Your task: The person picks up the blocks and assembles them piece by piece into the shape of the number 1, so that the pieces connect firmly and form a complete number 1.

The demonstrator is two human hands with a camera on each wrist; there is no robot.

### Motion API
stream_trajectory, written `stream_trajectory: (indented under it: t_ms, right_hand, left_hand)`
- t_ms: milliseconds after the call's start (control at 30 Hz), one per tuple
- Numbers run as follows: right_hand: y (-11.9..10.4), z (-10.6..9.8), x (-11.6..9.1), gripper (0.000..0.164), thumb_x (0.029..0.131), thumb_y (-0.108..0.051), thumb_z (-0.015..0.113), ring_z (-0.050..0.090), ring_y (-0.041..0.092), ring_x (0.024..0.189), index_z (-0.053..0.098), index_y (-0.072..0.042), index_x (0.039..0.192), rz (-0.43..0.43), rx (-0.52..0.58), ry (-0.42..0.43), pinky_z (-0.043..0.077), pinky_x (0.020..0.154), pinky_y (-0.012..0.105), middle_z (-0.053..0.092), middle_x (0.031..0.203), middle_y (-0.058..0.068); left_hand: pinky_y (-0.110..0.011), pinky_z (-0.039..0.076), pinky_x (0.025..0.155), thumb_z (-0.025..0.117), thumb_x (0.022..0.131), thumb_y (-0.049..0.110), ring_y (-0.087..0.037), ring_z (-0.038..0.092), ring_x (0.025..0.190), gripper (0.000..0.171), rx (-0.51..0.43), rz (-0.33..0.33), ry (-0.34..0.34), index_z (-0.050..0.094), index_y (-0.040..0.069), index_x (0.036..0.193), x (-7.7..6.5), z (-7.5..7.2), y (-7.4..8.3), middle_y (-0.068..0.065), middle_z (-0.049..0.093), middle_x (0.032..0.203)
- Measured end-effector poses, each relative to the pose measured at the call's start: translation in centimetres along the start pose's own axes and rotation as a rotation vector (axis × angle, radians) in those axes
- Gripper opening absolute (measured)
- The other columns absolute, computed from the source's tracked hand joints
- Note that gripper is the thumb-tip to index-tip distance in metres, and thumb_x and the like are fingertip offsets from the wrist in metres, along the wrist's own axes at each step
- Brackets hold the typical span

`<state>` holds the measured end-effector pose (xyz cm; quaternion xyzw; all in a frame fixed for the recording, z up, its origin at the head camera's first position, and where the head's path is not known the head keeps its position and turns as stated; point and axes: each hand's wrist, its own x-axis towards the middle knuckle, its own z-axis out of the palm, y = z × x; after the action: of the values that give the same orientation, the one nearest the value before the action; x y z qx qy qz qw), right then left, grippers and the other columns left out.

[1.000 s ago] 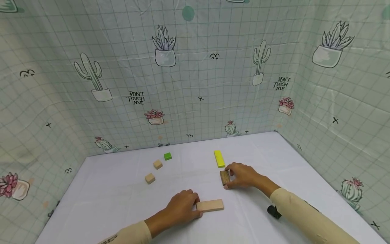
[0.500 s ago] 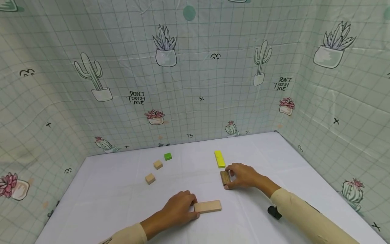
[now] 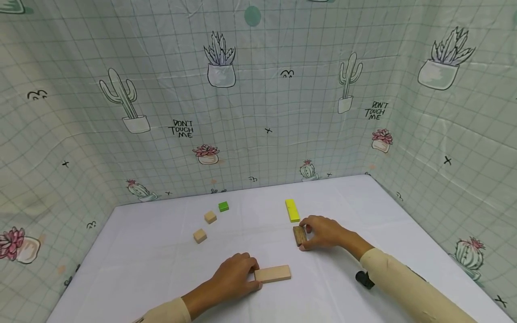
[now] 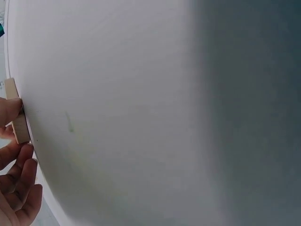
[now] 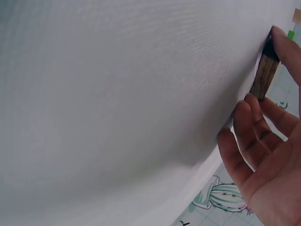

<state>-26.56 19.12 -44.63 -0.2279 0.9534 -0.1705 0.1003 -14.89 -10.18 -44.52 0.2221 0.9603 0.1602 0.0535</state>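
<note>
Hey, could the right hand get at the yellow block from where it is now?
Probably yes: the yellow block lies just beyond the right hand with nothing covering it, but that hand pinches the dark brown block and would likely need to let go first.

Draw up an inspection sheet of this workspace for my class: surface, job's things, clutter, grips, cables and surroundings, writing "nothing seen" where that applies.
Surface: white table; a faint mark shows in the left wrist view.
Job's things: plank, lying flat; brown block, short of the yellow block.
Clutter: that yellow block, a green block, two tan cubes; a black item beside the right sleeve, too unclear to name.
Grips: left grip holds the plank's left end; right grip pinches the brown block.
Cables: nothing seen.
Surroundings: cactus-print cloth behind and at both sides.
</note>
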Motion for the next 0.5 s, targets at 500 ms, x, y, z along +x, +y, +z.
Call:
stream_trajectory:
  t_ms: [500]
  right_hand:
    - [-0.05,0.12,0.10,0.065,0.073,-0.044,0.087,0.052,0.014,0.085,0.064,-0.011,0.124,0.006,0.008,0.003,0.045,0.074,0.035,0.060,0.095,-0.004]
  left_hand:
    - [-0.023,0.042,0.067,0.083,0.080,0.036,-0.004,0.044,0.074,0.030,-0.010,0.022,0.047,0.073,0.013,0.095,-0.90,-0.17,-0.71,0.011,0.058,0.079]
